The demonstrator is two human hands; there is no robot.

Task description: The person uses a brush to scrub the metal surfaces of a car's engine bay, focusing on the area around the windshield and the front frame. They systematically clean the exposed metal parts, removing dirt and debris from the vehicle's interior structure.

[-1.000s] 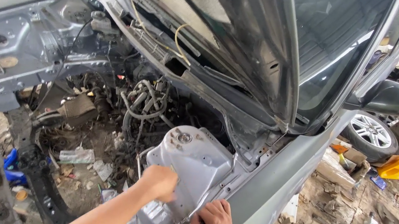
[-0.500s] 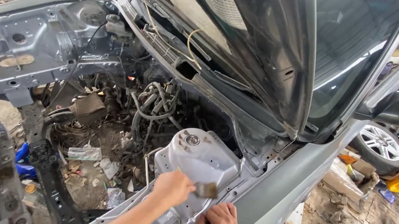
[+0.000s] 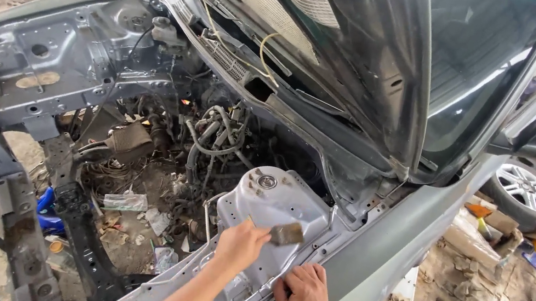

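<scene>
Left hand [image 3: 240, 245] grips a small brown pad [image 3: 286, 234], seemingly abrasive, against the grey strut tower [image 3: 270, 204], while the right hand [image 3: 303, 298] lies flat and empty, bracing on the fender rail [image 3: 340, 237]; even pressure and short overlapping strokes are advisable.

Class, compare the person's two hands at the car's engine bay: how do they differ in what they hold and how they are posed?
The left hand grips a small brown pad against the grey strut tower; the right hand holds nothing. The left hand is closed and raised; the right hand lies flat, fingers spread, on the fender edge. Both are bare.
</scene>
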